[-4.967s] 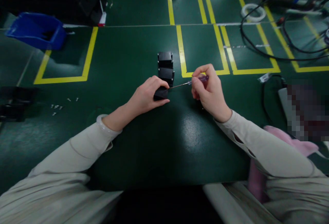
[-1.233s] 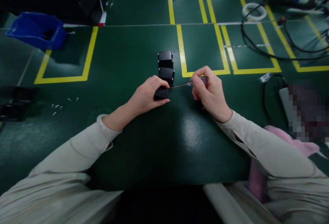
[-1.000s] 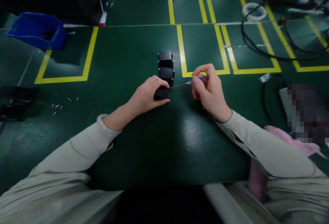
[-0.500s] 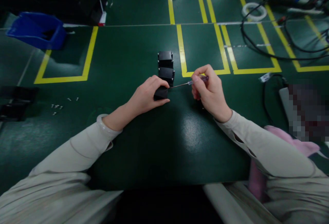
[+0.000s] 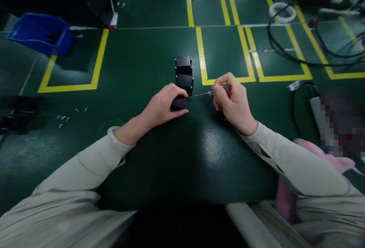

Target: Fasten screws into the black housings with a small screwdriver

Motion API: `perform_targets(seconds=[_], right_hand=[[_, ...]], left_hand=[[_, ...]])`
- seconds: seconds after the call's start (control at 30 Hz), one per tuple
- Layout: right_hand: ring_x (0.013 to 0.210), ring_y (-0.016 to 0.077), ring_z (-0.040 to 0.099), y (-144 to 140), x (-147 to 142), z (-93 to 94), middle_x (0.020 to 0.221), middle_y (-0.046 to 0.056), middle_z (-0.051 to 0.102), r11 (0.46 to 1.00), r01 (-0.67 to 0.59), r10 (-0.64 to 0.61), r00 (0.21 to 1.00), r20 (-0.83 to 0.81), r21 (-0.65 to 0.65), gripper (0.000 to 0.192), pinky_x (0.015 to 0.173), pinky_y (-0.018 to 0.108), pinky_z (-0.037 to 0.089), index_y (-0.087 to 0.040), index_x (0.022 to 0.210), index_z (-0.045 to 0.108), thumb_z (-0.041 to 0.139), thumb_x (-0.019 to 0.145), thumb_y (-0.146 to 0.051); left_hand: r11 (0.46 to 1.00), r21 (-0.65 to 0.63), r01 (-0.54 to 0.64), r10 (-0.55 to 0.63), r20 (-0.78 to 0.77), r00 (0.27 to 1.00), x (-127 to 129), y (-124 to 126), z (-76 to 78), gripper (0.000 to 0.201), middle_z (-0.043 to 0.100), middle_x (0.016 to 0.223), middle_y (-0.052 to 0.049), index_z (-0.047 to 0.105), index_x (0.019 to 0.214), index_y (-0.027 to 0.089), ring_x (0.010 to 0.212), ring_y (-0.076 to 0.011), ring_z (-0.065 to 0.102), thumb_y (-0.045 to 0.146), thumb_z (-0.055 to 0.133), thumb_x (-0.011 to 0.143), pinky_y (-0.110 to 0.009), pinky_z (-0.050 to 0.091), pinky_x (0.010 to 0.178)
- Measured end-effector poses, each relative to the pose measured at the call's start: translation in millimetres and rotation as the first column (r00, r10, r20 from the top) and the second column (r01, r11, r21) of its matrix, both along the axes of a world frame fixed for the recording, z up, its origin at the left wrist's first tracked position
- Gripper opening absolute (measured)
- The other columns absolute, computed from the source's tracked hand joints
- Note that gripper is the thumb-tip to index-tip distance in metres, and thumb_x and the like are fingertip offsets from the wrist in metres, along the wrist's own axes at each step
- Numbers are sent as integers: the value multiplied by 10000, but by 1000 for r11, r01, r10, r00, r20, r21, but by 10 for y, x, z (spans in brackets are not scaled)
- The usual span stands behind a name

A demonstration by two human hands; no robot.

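Observation:
Between its thumb and fingers my left hand [image 5: 163,104] grips a small black block [image 5: 178,103] on the green table. My right hand [image 5: 231,101] is closed around the clear, purplish handle of a screwdriver [image 5: 211,92]. The thin shaft points left, and its tip meets the right side of the block, near my left fingertips. Whether a screw sits at the tip is too small to tell. Just beyond the held block, two similar black blocks [image 5: 184,72] stand in a line, with small shiny screws at their sides.
Several loose screws [image 5: 63,117] lie at the left, near black parts [image 5: 18,115]. A blue bin [image 5: 41,33] stands at the back left. To the right are a white tape roll [image 5: 282,12], black cables [image 5: 296,59] and a pink cloth [image 5: 322,155]. Yellow tape [image 5: 202,58] marks the table.
Both hands keep their places, with the block and screwdriver still held. The screwdriver handle looks slightly turned in my right fingers.

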State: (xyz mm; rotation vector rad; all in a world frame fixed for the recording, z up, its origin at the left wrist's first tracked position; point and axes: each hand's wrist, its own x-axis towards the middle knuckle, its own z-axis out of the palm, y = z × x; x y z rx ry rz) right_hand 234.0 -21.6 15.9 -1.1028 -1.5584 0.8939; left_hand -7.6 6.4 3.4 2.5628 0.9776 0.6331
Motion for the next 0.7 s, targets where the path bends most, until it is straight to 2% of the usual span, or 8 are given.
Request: perform_targets(seconds=[0.23, 0.4, 0.57, 0.7], right_hand=[[410, 77, 449, 0, -4, 0, 586, -87, 473, 1000, -3, 4, 999, -45, 12, 243, 380, 270, 308, -267, 937, 487, 597, 970, -481], [370, 78, 405, -5, -1, 11, 477, -100, 431, 1000, -1, 1, 1000, 14, 8, 248, 391, 271, 279, -258, 859, 480, 563, 998, -446], [408, 83, 443, -7, -8, 5, 574, -92, 462, 1000, -3, 3, 999, -40, 11, 205, 389, 275, 305, -271, 955, 479, 594, 979, -439], [405, 82, 439, -2, 5, 3, 538, -91, 455, 1000, -12, 12, 1000, -22, -2, 224, 405, 274, 311, -262, 892, 484, 573, 992, -442]], left_hand=[[1000, -6, -4, 4, -10, 1000, -4, 0, -3, 348, 634, 1156, -84, 546, 1148, 191, 1070, -239, 602, 311, 719, 870, -377, 504, 930], [1000, 15, 7, -7, 3, 1000, -9, 0, -13, 349, 630, 1142, -88, 548, 1145, 182, 1053, -239, 601, 302, 725, 869, -369, 503, 911], [1000, 1, -1, 1, -8, 1000, -6, 2, -10, 357, 626, 1151, -89, 546, 1145, 186, 1063, -243, 598, 312, 728, 865, -374, 499, 919], [1000, -2, -7, 7, -15, 1000, -4, 0, -2, 356, 629, 1148, -90, 548, 1141, 186, 1058, -244, 599, 316, 728, 864, -375, 499, 919]])
